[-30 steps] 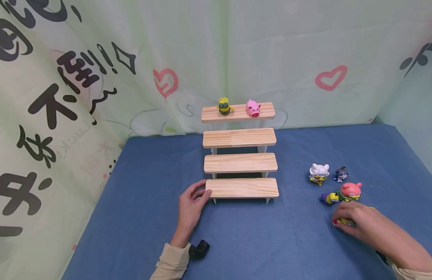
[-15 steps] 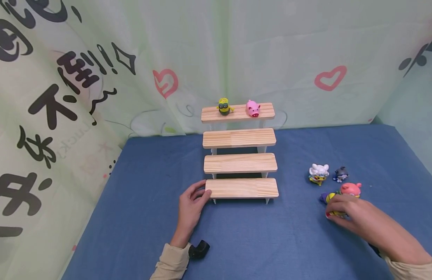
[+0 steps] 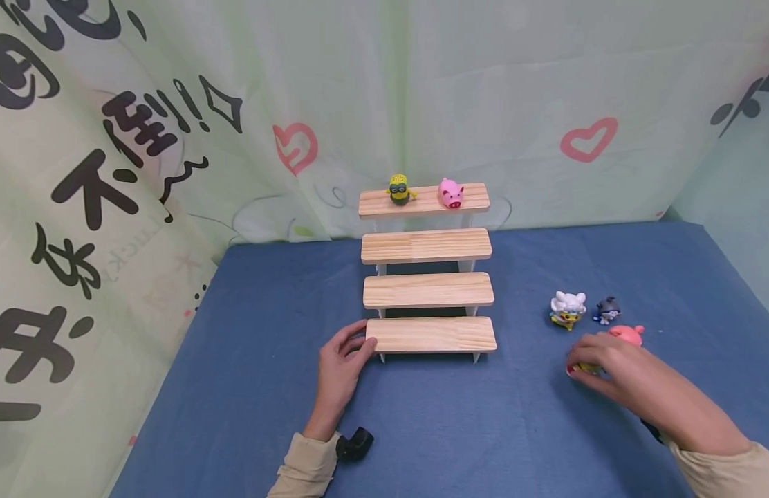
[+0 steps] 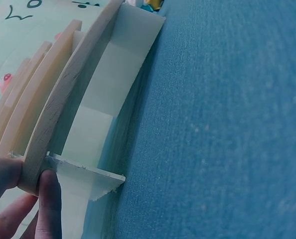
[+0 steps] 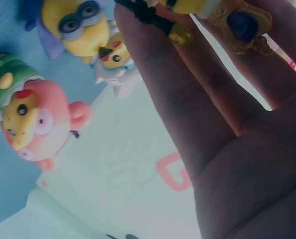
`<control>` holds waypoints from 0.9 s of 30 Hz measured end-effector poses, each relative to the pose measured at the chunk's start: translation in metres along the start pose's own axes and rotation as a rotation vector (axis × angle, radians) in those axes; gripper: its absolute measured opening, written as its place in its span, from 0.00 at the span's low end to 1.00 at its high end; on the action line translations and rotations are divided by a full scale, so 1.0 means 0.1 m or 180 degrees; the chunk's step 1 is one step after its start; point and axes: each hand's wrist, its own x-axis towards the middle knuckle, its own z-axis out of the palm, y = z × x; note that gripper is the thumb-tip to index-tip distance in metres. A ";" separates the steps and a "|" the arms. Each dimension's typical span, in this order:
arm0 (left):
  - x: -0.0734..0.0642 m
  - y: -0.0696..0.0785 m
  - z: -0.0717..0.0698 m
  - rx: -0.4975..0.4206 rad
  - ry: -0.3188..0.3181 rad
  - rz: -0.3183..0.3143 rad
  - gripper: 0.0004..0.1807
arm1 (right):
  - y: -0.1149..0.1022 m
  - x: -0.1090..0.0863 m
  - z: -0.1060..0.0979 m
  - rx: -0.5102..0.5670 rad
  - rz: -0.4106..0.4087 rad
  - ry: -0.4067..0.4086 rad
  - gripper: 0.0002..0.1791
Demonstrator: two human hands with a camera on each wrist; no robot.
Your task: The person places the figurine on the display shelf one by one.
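Note:
My left hand pinches the left end of the lowest board of a four-step wooden display stand; thumb and fingers meet on its edge in the left wrist view. On the right, my right hand holds a small yellow figurine with a gold, blue-centred ornament and a dark staff-like part, mostly hidden by the fingers. Beside that hand are a pink-hooded figurine with a green part and a purple-clad minion figurine. A white-capped yellow figurine and a small grey figurine stand just behind.
A minion toy and a pink pig toy stand on the top board. Blue cloth covers the table. A printed pale curtain hangs behind the stand and along the left.
My right hand has moved left and slightly away from me with the figurine, now covering the purple-clad minion in the head view. The left hand has stayed on the stand.

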 end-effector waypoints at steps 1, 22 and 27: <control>0.00 0.00 0.00 0.0000 0.0001 -0.0003 0.22 | -0.01 0.01 -0.01 -0.0005 0.0001 0.0000 0.14; 0.01 -0.02 0.00 -0.0025 -0.0021 0.0048 0.23 | -0.18 0.33 -0.13 -0.0037 -0.0038 0.0135 0.14; 0.01 -0.01 0.00 0.0005 -0.0012 0.0055 0.23 | -0.23 0.38 -0.16 -0.0024 0.0018 0.0137 0.13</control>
